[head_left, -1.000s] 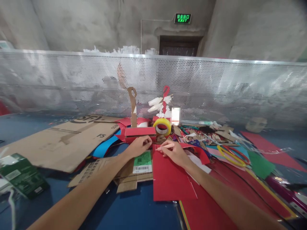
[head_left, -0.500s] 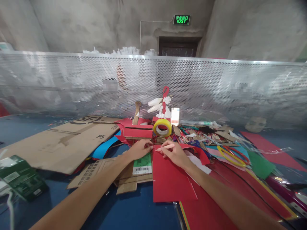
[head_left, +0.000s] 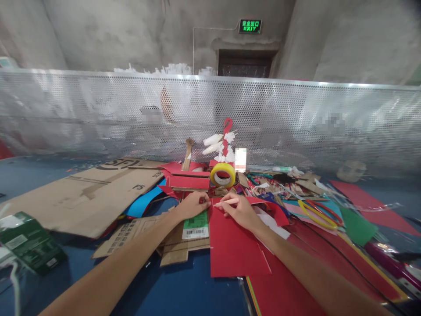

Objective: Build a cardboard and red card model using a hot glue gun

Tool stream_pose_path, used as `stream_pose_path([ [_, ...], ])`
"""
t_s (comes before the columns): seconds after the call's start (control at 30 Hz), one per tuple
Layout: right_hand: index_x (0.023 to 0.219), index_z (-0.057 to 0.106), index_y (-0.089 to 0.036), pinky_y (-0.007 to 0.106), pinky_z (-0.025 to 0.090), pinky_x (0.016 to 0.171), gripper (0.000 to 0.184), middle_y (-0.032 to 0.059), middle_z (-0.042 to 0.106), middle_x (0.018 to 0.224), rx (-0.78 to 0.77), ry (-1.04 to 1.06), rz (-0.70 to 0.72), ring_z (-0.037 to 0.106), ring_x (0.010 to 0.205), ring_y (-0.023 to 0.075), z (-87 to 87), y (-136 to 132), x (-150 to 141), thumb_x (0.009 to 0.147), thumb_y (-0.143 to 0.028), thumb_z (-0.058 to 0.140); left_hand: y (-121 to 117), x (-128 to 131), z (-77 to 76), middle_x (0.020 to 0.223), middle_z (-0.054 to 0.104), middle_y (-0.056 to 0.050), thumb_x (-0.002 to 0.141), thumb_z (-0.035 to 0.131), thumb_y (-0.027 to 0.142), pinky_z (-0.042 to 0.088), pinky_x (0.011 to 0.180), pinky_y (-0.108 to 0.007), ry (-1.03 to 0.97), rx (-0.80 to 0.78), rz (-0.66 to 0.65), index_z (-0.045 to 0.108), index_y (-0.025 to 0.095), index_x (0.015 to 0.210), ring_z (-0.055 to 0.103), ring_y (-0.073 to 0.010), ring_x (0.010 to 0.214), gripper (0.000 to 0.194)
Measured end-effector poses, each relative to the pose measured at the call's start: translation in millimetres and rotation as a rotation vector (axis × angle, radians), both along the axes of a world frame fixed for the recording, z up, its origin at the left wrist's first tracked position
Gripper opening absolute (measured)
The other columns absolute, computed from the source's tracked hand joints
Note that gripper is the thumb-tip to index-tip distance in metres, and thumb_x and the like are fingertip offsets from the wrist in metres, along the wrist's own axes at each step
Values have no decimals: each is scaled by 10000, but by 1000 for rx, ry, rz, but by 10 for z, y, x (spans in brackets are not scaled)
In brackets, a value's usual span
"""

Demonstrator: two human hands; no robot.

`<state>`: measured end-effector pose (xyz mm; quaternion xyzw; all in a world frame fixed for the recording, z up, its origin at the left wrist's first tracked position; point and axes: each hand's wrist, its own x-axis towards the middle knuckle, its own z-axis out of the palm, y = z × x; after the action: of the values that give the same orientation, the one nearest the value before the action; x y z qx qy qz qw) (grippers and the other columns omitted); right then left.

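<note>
A red paper sheet [head_left: 234, 245] lies on the blue table in front of me. My left hand [head_left: 193, 205] is curled, with its fingertips pinching the sheet's top left corner. My right hand [head_left: 240, 210] rests on the sheet's top edge and is closed on a thin pale stick [head_left: 226, 202] that points left toward the left hand. Just behind the hands stands a red paper box [head_left: 190, 181] with a brown cardboard strip [head_left: 187, 154] leaning out of it. A yellow tape roll [head_left: 222, 174] stands beside the box.
Flat cardboard [head_left: 82, 193] covers the left of the table, with a green packet [head_left: 31, 243] at the near left. A green-labelled cardboard piece [head_left: 195, 223] lies under my left wrist. Paper scraps, coloured rings [head_left: 317, 213] and red sheets crowd the right. A perforated metal screen [head_left: 296, 118] closes the back.
The red box now sits a little farther back, and its tall upright cardboard strip has dropped to a short lean. My left hand slid down to the red sheet's corner. The right hand has hardly moved.
</note>
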<state>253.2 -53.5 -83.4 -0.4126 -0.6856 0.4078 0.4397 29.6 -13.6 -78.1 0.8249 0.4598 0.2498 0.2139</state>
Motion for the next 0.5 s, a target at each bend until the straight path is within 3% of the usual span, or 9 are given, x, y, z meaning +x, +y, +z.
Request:
stream_pose_path([
  [0.5, 846, 656, -189, 268, 560, 583, 127, 60, 794, 878, 4, -41, 10, 736, 649, 187, 10, -14, 7, 864, -304, 607, -9, 1, 17, 810, 695, -23, 863, 565, 363, 454, 706, -287, 0, 9, 3, 693, 179, 831, 611, -186, 760, 227],
])
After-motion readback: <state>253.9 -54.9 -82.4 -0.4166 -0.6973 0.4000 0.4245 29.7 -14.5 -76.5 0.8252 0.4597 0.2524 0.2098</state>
